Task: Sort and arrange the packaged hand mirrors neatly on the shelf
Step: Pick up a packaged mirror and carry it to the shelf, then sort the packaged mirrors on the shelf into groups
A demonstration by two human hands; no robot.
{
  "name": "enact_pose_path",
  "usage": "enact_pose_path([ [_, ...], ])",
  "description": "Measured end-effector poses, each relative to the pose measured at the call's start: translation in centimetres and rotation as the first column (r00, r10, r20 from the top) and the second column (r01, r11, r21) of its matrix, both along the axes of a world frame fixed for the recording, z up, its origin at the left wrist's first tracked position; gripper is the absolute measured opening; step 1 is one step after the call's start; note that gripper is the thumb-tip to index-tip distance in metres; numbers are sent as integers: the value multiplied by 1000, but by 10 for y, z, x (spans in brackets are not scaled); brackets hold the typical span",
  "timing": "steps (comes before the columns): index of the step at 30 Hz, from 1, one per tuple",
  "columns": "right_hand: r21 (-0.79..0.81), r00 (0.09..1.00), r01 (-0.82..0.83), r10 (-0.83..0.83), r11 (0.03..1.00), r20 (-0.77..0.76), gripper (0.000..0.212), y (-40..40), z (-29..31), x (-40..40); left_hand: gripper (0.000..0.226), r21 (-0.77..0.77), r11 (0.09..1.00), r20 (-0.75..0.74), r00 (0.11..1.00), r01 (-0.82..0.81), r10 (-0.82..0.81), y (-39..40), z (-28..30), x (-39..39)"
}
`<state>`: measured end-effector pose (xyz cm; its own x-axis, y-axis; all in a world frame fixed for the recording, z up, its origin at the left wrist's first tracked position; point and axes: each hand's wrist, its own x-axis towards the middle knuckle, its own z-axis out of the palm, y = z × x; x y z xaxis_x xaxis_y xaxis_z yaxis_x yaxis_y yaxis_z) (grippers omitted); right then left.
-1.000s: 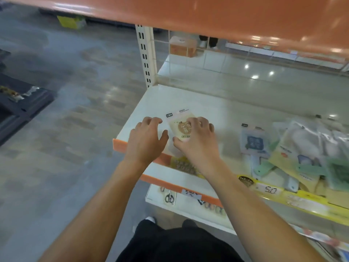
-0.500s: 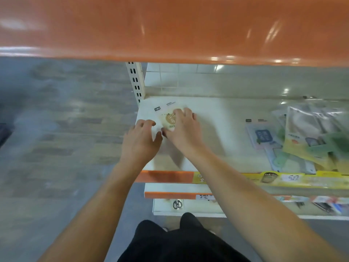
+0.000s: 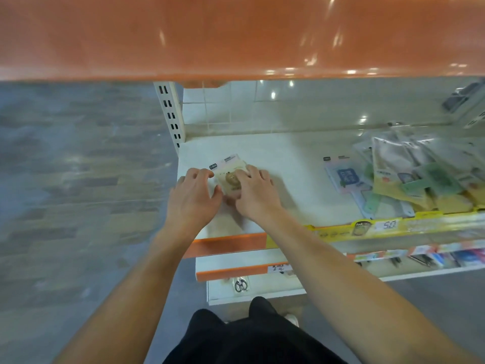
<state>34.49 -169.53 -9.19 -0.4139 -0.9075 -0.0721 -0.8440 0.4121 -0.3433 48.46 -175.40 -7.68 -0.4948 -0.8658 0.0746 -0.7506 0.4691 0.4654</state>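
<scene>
A beige packaged hand mirror (image 3: pixel 228 177) with a bear motif lies flat at the left end of the white shelf (image 3: pixel 288 164). My left hand (image 3: pixel 193 199) grips its left edge, fingertips curled at the upper corner and thumb against the lower side. My right hand (image 3: pixel 258 193) holds it from the right, with fingers spread over its face and thumb at its lower edge. The lower part of the package is hidden by both hands. A blue packaged mirror (image 3: pixel 347 177) lies apart to the right, beside a loose pile of green and yellow packaged mirrors (image 3: pixel 420 177).
An orange upper shelf (image 3: pixel 236 35) overhangs closely above. A slotted white upright (image 3: pixel 170 114) marks the shelf's left end. A yellow price rail (image 3: pixel 380 227) runs along the front edge. Lower shelves hold packaged scissors (image 3: pixel 241 285) and other goods. Grey floor lies to the left.
Both hands have moved the beige package from near the front edge deeper in, toward the back left. My view has dropped, so the upper shelf fills more of the frame.
</scene>
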Motion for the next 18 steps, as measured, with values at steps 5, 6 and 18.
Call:
enact_pose_path([
  [5, -106, 991, 87, -74, 991, 116, 62, 20, 13, -3, 38, 1, 999, -39, 998, 49, -48, 11, 4, -5],
  [6, -164, 989, 106, -87, 981, 116, 55, 28, 16, -3, 40, 7, 999, -45, 998, 53, -53, 14, 5, -5],
  [18, -285, 956, 291, -292, 913, 39, 44, 132, 48, -46, 42, -24, 961, -108, 955, 276, -277, 78, 7, -76],
])
